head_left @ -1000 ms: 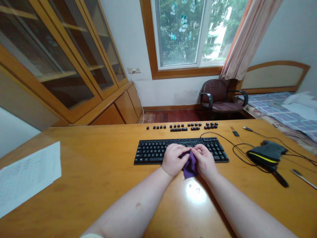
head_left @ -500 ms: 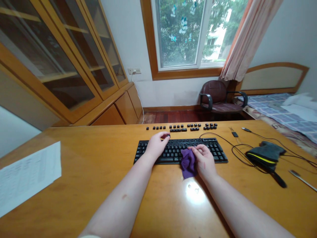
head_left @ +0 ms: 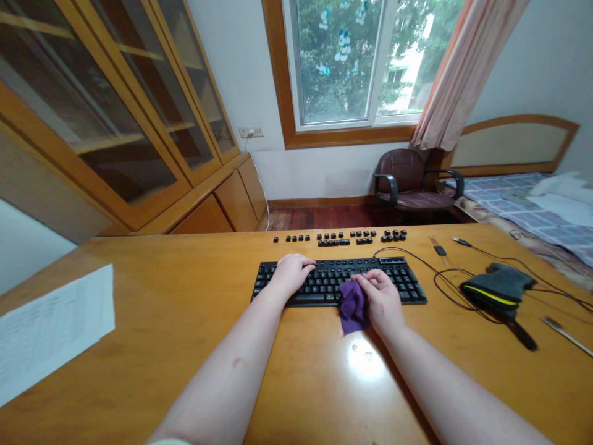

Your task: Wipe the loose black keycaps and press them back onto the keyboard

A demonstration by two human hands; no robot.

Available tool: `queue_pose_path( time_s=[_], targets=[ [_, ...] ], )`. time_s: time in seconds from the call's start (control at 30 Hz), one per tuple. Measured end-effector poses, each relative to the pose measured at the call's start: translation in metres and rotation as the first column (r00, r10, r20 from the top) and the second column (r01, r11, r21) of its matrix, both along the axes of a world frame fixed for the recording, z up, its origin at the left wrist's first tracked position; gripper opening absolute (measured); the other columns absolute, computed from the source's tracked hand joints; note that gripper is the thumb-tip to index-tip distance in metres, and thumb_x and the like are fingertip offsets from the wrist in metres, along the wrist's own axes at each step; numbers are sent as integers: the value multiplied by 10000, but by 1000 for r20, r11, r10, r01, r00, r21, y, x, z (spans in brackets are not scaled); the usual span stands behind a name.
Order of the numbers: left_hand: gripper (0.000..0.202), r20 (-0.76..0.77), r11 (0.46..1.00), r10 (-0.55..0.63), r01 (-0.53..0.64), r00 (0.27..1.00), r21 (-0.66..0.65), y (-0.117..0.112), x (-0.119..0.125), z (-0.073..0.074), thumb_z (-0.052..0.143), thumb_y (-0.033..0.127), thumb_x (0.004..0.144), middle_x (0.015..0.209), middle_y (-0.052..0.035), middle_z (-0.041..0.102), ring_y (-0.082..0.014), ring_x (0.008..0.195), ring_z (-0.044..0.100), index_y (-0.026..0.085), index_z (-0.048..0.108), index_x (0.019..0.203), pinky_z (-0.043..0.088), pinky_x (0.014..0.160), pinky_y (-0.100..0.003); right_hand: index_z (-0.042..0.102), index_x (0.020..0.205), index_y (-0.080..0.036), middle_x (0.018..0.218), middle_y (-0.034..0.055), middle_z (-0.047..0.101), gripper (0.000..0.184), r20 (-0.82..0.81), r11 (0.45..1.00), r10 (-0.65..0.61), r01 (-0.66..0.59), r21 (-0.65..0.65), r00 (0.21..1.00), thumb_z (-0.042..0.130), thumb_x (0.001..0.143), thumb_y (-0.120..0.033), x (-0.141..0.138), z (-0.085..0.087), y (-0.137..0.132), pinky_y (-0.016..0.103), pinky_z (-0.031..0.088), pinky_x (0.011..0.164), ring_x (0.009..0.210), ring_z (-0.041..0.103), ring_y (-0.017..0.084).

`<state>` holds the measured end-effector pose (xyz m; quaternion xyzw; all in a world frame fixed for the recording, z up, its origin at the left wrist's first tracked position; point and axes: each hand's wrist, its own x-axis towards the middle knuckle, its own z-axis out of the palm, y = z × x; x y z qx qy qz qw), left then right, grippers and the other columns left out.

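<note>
Head camera, single: worn above the near side of the desk [head_left: 185, 290]; faces forward and down along both forearms [head_left: 231, 368]; keyboard [head_left: 325, 287] at middle range, near centre; window [head_left: 336, 68] farther off, at top edge.

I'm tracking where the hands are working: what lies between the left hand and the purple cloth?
In the head view, part of the black keyboard lies between the left hand and the purple cloth, which the right hand holds.

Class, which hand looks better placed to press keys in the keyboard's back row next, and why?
Probably the left hand: it reaches the back row of the keyboard, while the right hand pinches a purple cloth.
</note>
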<state>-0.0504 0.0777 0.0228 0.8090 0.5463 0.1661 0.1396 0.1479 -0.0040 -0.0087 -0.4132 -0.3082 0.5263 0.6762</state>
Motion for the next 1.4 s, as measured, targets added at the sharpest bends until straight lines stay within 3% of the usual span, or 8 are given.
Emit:
queue_pose_path(
  time_s=[0.6,0.8,0.93,1.03,1.4],
  targets=[
    [212,53,999,18,-16,998,-30,1,-1,-7,594,301,741,966,-28,687,-215,967,586,250,700,918,418,890,-331,505,731,-217,739,20,709,259,35,1000,13,-13,-4,999,733,640,-299,0,-1,-1,270,498,615,709,663,180],
    [246,50,999,12,-10,999,-45,2,-1,-8,500,342,805,941,-37,692,-203,925,600,236,707,883,430,864,-317,506,730,-213,742,20,712,268,19,1000,18,-18,-11,1000,739,632,-302,0,0,-1,259,494,605,673,660,167],
    [310,-31,999,43,-43,999,15,3,0,-13,507,363,798,1100,-51,639,-220,1041,548,236,651,1042,387,924,-339,504,733,-211,738,27,708,271,20,1000,17,-17,-6,1000,739,633,-302,0,0,-1,269,498,601,661,656,168],
    [396,-122,999,39,-43,992,-26,4,2,-15,446,386,830,1200,-63,588,-233,1121,501,242,569,1178,344,968,-366,499,734,-214,736,29,705,279,28,1000,9,-9,-6,1000,740,629,-309,-1,-1,-1,284,503,596,660,654,176],
    [367,-87,982,80,-93,993,-166,10,-1,-13,522,392,776,1169,-33,615,-225,1099,538,290,614,1116,384,940,-333,507,731,-219,725,8,704,265,31,999,33,-33,-5,999,740,633,-299,-2,-1,-2,269,489,620,676,657,171]
  ],
)
